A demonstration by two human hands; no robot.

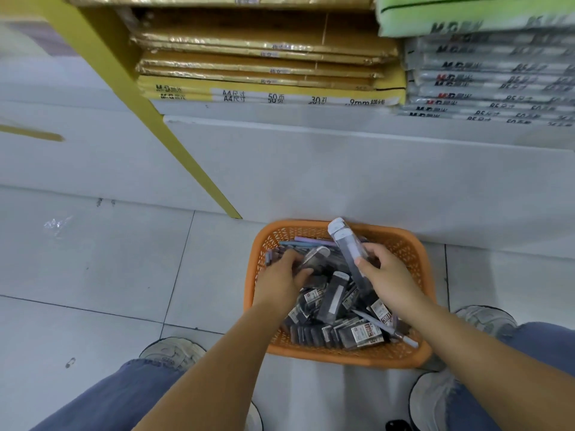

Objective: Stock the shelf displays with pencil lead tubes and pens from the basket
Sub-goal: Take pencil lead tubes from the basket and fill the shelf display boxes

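Left hand (280, 275), right hand (385, 275) gripping tubes (347, 244), basket (342, 357)

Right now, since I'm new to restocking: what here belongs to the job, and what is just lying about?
Job: basket, lead tubes, pens, left hand, right hand (both gripping tubes).
Lying about: gold packs, grey packs, green pack.

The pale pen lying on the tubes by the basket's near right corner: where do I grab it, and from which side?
Pinch the pen at mid-barrel, coming straight down from above, fingers across its width. It lies diagonally on top of the lead tubes with nothing over it. Its white end sits by the near right rim of the orange basket, which would probably crowd a grip there.
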